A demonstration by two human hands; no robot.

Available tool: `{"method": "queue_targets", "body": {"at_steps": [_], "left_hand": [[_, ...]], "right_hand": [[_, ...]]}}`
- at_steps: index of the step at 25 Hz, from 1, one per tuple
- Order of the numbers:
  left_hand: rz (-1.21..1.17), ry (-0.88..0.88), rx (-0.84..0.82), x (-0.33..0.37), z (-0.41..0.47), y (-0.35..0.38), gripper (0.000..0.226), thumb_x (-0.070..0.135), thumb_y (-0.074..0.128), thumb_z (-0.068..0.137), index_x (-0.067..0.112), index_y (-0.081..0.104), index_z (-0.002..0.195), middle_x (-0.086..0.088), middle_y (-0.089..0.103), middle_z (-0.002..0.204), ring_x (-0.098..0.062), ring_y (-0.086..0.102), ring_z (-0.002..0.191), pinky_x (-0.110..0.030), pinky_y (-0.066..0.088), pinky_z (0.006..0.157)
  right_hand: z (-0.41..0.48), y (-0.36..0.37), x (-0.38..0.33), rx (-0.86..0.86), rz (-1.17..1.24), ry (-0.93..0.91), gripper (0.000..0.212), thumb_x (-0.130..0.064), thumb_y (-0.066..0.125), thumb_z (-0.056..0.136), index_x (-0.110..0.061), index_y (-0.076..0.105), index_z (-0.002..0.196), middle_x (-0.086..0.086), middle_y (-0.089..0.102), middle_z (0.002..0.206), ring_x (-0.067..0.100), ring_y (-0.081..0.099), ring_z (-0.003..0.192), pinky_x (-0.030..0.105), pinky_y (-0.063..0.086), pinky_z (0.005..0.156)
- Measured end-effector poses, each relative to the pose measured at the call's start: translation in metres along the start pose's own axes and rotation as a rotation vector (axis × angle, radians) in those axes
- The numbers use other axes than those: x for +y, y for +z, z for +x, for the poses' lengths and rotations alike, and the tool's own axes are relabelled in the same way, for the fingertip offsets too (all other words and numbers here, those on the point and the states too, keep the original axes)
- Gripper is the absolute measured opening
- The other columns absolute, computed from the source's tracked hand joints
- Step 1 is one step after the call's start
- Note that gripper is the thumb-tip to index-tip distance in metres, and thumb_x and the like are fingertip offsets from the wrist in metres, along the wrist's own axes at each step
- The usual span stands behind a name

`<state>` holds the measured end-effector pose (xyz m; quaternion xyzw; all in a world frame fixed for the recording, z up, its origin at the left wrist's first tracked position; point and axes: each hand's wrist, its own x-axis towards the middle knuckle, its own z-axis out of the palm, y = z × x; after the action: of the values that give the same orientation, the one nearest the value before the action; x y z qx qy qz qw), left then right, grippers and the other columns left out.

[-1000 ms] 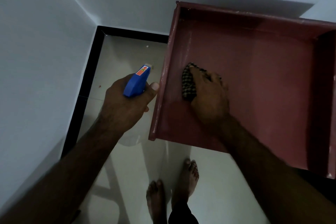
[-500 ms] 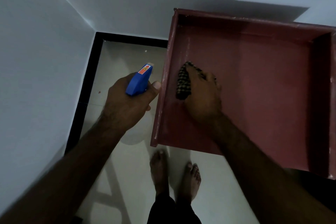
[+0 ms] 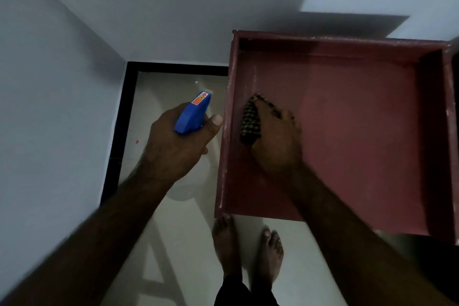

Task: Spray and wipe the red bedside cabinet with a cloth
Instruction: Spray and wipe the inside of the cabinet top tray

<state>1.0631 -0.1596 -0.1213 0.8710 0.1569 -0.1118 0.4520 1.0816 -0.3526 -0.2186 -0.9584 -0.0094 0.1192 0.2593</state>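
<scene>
On the cabinet's red top, close to its left rim, the right hand presses down on a checked cloth, fingers closed over it, cloth bunched under the palm and poking out left. Just left of that rim, over the pale floor, the left hand grips a blue sprayer, fingers wrapped round it, thumb up its right side, nozzle pointing far. Bare feet stand at the cabinet's near edge, and the cabinet sits against the far wall
</scene>
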Motion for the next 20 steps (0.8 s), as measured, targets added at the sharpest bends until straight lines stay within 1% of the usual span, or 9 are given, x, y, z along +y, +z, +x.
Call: {"method": "queue_targets", "body": {"at_steps": [3, 5, 8, 10, 11, 14, 16, 18, 20], "left_hand": [[0.036, 0.004, -0.020, 0.000, 0.005, 0.001, 0.032, 0.048, 0.064, 0.091, 0.017, 0.060, 0.095, -0.007, 0.068, 0.079, 0.001, 0.065, 0.064, -0.002, 0.043, 0.051], [0.034, 0.005, -0.025, -0.001, 0.008, 0.002, 0.035, 0.049, 0.064, 0.091, 0.014, 0.061, 0.097, -0.008, 0.069, 0.079, 0.001, 0.065, 0.064, -0.002, 0.043, 0.051], [0.040, 0.019, -0.040, 0.000, 0.012, 0.004, 0.040, 0.050, 0.063, 0.089, 0.011, 0.061, 0.098, -0.009, 0.068, 0.078, 0.004, 0.065, 0.064, -0.001, 0.042, 0.052], [0.025, 0.008, -0.034, 0.000, 0.016, 0.004, 0.037, 0.047, 0.064, 0.091, 0.011, 0.061, 0.098, -0.010, 0.068, 0.079, 0.003, 0.065, 0.065, 0.000, 0.042, 0.052], [0.023, 0.004, -0.033, 0.000, 0.018, 0.004, 0.036, 0.046, 0.065, 0.091, 0.011, 0.061, 0.098, -0.010, 0.068, 0.079, 0.003, 0.065, 0.064, 0.000, 0.042, 0.051], [0.008, 0.000, -0.035, 0.002, 0.021, 0.005, 0.031, 0.046, 0.065, 0.090, 0.016, 0.060, 0.095, -0.009, 0.067, 0.079, 0.004, 0.065, 0.062, -0.001, 0.042, 0.050], [-0.015, 0.003, -0.034, 0.002, 0.023, 0.006, 0.031, 0.045, 0.066, 0.090, 0.015, 0.060, 0.094, -0.010, 0.067, 0.079, 0.001, 0.065, 0.063, -0.002, 0.043, 0.050], [-0.018, 0.005, -0.041, 0.003, 0.025, 0.008, 0.032, 0.045, 0.067, 0.090, 0.014, 0.061, 0.096, -0.010, 0.068, 0.079, 0.000, 0.066, 0.063, -0.003, 0.043, 0.050], [-0.010, 0.006, -0.051, 0.003, 0.028, 0.008, 0.034, 0.045, 0.067, 0.091, 0.012, 0.061, 0.098, -0.011, 0.068, 0.080, -0.002, 0.066, 0.062, -0.003, 0.044, 0.050]], "right_hand": [[-0.005, 0.008, -0.008, -0.081, -0.023, -0.117, 0.094, -0.014, 0.065, 0.074, -0.027, 0.027, 0.159, 0.000, 0.044, 0.157, 0.029, 0.035, 0.140, 0.048, 0.030, 0.111], [0.001, 0.005, -0.002, -0.065, -0.043, -0.140, 0.088, -0.018, 0.064, 0.079, -0.029, 0.028, 0.159, -0.002, 0.049, 0.154, 0.027, 0.037, 0.138, 0.046, 0.029, 0.110], [0.010, -0.002, 0.008, 0.004, -0.042, -0.036, 0.082, -0.018, 0.061, 0.082, -0.030, 0.031, 0.158, 0.001, 0.055, 0.148, 0.028, 0.039, 0.133, 0.046, 0.033, 0.105], [0.015, -0.002, 0.003, 0.033, -0.020, 0.040, 0.084, -0.017, 0.062, 0.082, -0.028, 0.030, 0.158, 0.002, 0.054, 0.148, 0.030, 0.038, 0.133, 0.047, 0.035, 0.104], [0.014, 0.001, -0.003, 0.029, -0.014, 0.043, 0.084, -0.018, 0.063, 0.083, -0.027, 0.029, 0.159, 0.001, 0.051, 0.151, 0.030, 0.037, 0.134, 0.047, 0.035, 0.106], [0.008, 0.009, -0.016, -0.016, -0.012, -0.072, 0.079, -0.021, 0.060, 0.086, -0.026, 0.029, 0.159, -0.001, 0.044, 0.158, 0.029, 0.036, 0.138, 0.049, 0.031, 0.111], [0.012, 0.007, -0.009, -0.018, -0.016, -0.113, 0.078, -0.022, 0.059, 0.085, -0.027, 0.031, 0.158, -0.001, 0.048, 0.154, 0.028, 0.036, 0.137, 0.048, 0.030, 0.109], [0.018, 0.002, 0.003, 0.017, -0.038, -0.050, 0.080, -0.021, 0.062, 0.085, -0.030, 0.030, 0.158, 0.000, 0.053, 0.150, 0.028, 0.038, 0.134, 0.046, 0.032, 0.105], [0.025, -0.002, 0.010, 0.071, 0.017, 0.067, 0.081, -0.022, 0.062, 0.083, -0.031, 0.031, 0.158, 0.003, 0.053, 0.148, 0.029, 0.039, 0.133, 0.045, 0.033, 0.105]]}}
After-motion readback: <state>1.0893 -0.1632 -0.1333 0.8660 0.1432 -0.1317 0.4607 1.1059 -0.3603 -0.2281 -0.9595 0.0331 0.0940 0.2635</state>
